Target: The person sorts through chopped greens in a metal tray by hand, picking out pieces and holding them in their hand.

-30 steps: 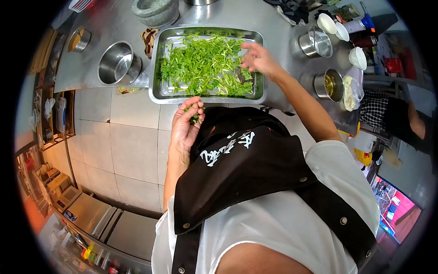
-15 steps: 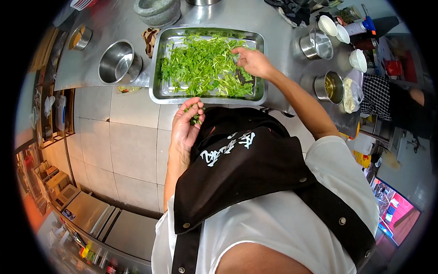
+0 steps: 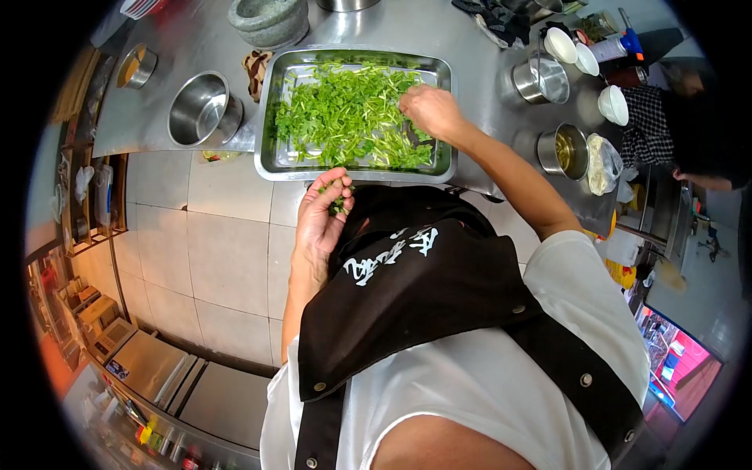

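Chopped green herbs (image 3: 345, 113) lie spread in a rectangular steel tray (image 3: 276, 174) on the metal table. My left hand (image 3: 323, 205) is just below the tray's near edge, palm up, its fingers curled round a small bunch of green leaves (image 3: 337, 205). Over the right part of the tray, my right hand (image 3: 432, 111) has its fingers pressed together and pointing down at the herbs. Its fingertips touch or nearly touch the greens; what they hold, if anything, is hidden.
Left of the tray stand a steel pot (image 3: 205, 110), a patterned cloth (image 3: 256, 72) and a stone mortar (image 3: 269, 22). To the right are steel pots (image 3: 562, 150), white bowls (image 3: 613, 105) and a plastic bag (image 3: 604, 164). Another person (image 3: 705, 133) is at the far right.
My right hand has come down and left onto the herbs, and its fingers have closed together. My left hand has stayed put. The other person at the right has shifted.
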Tool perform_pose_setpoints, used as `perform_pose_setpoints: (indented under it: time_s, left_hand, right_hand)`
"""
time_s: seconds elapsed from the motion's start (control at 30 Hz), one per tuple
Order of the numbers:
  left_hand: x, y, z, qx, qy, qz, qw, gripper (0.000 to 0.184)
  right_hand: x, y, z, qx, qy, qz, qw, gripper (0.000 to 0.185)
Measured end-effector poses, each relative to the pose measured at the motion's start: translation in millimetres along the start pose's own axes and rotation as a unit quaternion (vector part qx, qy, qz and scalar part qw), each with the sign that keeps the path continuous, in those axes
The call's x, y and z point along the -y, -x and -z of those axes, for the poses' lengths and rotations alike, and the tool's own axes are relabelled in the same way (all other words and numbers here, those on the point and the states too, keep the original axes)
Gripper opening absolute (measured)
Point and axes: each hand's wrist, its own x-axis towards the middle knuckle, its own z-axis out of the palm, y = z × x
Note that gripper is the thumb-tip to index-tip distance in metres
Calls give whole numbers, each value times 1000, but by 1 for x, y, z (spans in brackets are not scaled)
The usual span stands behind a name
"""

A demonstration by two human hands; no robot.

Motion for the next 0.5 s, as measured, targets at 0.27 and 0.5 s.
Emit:
perform_pose_setpoints:
  time_s: [0.27,0.5]
  left_hand:
    - [0,0,-3,-8,-4,7,1000,21]
    - [-3,4,-4,0,-3,-1,1000,20]
  right_hand:
    - [11,4,9,-27,74,63,995,10]
    - [-4,-1,14,59,-149,-116,980,13]
